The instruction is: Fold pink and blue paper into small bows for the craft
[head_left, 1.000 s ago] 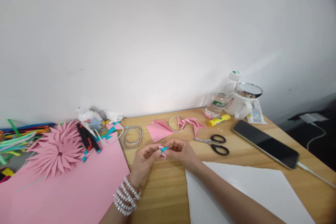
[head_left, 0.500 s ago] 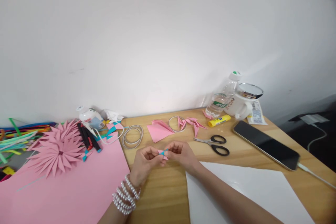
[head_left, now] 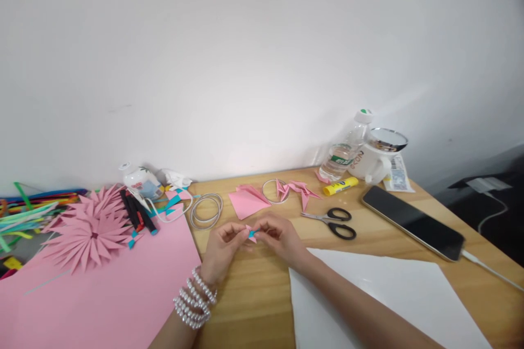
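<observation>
Between my fingertips is a small folded paper piece (head_left: 251,234), pink with a blue middle. My left hand (head_left: 224,248), with pearl bracelets (head_left: 194,302) at the wrist, pinches its left side. My right hand (head_left: 279,239) pinches the right side. Fingers cover part of the piece. Just beyond the hands lies a folded pink paper sheet (head_left: 245,202). Pink origami shapes (head_left: 301,192) and a thin ring (head_left: 268,191) sit behind my right hand. Scissors (head_left: 331,221) with black handles rest to its right, and metal rings (head_left: 206,211) lie beyond my left hand.
At the left, pink paper (head_left: 123,294) carries spiky paper flowers (head_left: 92,234) and markers (head_left: 135,210). A white sheet (head_left: 368,294) lies under my right forearm. Farther right are a phone (head_left: 413,222), glue stick (head_left: 340,186), water bottle (head_left: 341,155) and mug (head_left: 366,166).
The paper piece has turned a little between my fingertips, and the fingers have shifted slightly on it. Both hands still pinch it. The whole view has moved very slightly.
</observation>
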A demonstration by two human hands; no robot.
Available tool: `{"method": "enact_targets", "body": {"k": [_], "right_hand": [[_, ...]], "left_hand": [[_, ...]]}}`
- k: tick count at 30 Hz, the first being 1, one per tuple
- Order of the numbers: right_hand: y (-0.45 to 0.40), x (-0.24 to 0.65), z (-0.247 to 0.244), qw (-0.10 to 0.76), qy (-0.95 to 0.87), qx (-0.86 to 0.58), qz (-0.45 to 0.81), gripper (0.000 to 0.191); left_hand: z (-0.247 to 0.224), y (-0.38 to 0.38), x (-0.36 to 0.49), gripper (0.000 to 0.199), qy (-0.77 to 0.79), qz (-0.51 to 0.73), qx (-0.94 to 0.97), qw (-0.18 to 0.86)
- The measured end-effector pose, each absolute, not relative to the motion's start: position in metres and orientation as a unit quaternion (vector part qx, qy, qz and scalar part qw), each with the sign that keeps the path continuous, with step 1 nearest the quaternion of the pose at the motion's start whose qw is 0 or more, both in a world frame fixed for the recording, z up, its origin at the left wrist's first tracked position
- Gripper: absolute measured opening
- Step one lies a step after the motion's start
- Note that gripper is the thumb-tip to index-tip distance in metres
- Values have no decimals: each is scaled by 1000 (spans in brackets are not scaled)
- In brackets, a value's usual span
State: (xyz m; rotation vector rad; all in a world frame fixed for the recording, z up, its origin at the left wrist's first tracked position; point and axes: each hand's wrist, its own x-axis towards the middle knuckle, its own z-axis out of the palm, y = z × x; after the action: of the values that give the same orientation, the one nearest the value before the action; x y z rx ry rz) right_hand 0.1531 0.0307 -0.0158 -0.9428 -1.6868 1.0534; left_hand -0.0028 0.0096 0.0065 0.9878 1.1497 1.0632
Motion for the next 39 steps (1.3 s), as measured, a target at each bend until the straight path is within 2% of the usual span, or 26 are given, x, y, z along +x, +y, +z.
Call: {"method": "enact_targets", "body": {"k": [11,20,31,39], "right_hand": [[30,154,-17,439,-686,-356,458,13],[31,154,-21,430,-699,-356,447,12],[28,152,-22,455,-638,-299,545,16],[29,154,-19,452,-683,-348,456,7]], "left_hand": [[4,9,-1,16,500,470,441,579],[4,9,-2,17,481,470,432,600],[9,10,-4,14,466,470,398,635],[10,11,-5,19,471,441,403,648]]}}
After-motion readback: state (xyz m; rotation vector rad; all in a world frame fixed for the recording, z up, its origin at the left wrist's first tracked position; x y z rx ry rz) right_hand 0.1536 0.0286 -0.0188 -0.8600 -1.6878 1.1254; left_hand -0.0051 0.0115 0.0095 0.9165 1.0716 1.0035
